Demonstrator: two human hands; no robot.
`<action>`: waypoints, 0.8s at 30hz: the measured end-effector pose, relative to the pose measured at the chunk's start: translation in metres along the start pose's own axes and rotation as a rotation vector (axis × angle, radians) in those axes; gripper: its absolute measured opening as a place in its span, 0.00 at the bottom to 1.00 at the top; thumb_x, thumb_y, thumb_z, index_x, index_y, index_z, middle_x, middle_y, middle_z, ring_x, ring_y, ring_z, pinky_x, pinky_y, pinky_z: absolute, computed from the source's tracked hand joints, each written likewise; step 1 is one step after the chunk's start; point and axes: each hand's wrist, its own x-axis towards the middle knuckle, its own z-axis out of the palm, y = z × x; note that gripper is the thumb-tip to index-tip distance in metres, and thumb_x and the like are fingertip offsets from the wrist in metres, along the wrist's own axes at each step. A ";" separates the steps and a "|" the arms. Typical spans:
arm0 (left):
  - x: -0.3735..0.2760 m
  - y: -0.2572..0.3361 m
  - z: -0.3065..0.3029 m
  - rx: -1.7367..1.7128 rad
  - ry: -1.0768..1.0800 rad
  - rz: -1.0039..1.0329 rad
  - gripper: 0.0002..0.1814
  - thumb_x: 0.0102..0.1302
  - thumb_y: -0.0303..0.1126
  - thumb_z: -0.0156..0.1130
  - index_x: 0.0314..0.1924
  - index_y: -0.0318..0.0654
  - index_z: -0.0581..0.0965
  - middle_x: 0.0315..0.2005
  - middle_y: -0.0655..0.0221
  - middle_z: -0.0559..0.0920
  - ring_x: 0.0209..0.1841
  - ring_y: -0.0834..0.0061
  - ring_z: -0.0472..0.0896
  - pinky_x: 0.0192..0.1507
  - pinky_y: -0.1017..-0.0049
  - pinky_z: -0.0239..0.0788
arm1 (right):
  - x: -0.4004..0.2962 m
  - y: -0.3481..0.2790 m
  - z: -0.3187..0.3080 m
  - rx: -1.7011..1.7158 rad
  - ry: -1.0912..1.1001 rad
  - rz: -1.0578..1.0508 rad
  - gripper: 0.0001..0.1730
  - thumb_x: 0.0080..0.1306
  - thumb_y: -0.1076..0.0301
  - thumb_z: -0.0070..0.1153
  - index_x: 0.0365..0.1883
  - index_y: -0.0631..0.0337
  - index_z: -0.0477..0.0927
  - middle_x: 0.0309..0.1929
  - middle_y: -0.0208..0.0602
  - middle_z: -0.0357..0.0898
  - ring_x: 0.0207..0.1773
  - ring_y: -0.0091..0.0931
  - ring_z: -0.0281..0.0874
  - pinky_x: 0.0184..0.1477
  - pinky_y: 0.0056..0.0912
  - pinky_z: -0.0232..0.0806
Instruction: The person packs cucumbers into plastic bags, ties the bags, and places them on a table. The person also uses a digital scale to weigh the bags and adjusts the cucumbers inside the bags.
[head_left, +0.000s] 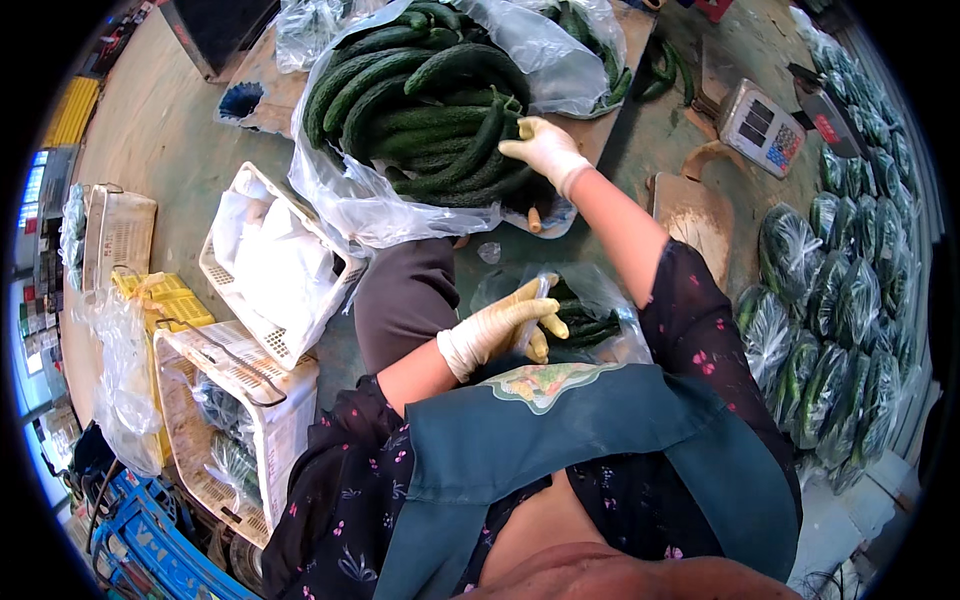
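A heap of dark green, ridged cucumbers (450, 124) lies in a large clear plastic liner (390, 217) in front of me. At the heap's right edge is my right hand (547, 154), in a pale glove, its thumb and fingers curved around cucumber ends; whether it grips one is unclear. My left hand (510, 322), gloved too, holds the rim of a smaller clear plastic bag (634, 322) close to my apron (540, 427). Several cucumbers (589, 319) show inside that bag, and its lower part is hidden by the apron and hand.
Bagged cucumbers (832, 300) stand in rows at right, beyond a digital scale (761, 127) with its display. A white crate (289, 352) holding plastic bags and another crate (225, 517) are at left. Loose cucumbers (664, 75) lie beside the board (626, 67).
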 end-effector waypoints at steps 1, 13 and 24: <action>-0.005 0.003 0.003 -0.020 0.008 0.003 0.44 0.72 0.45 0.57 0.77 0.36 0.45 0.42 0.57 0.83 0.29 0.73 0.83 0.37 0.73 0.78 | 0.008 -0.016 0.005 0.115 0.003 0.023 0.41 0.53 0.52 0.74 0.60 0.68 0.77 0.57 0.45 0.82 0.59 0.33 0.80 0.63 0.33 0.68; -0.006 0.010 -0.005 -0.137 -0.005 0.012 0.48 0.71 0.47 0.59 0.79 0.48 0.39 0.44 0.60 0.79 0.31 0.74 0.81 0.39 0.70 0.76 | 0.035 -0.025 0.053 0.432 0.216 -0.143 0.25 0.50 0.59 0.76 0.44 0.58 0.83 0.42 0.35 0.85 0.44 0.28 0.82 0.51 0.34 0.72; -0.004 0.006 -0.020 -0.131 0.050 0.086 0.42 0.68 0.53 0.60 0.74 0.50 0.53 0.38 0.54 0.83 0.27 0.68 0.83 0.37 0.61 0.80 | -0.177 -0.002 -0.173 0.882 0.254 -0.210 0.05 0.61 0.70 0.66 0.34 0.57 0.81 0.33 0.26 0.80 0.36 0.20 0.77 0.43 0.24 0.69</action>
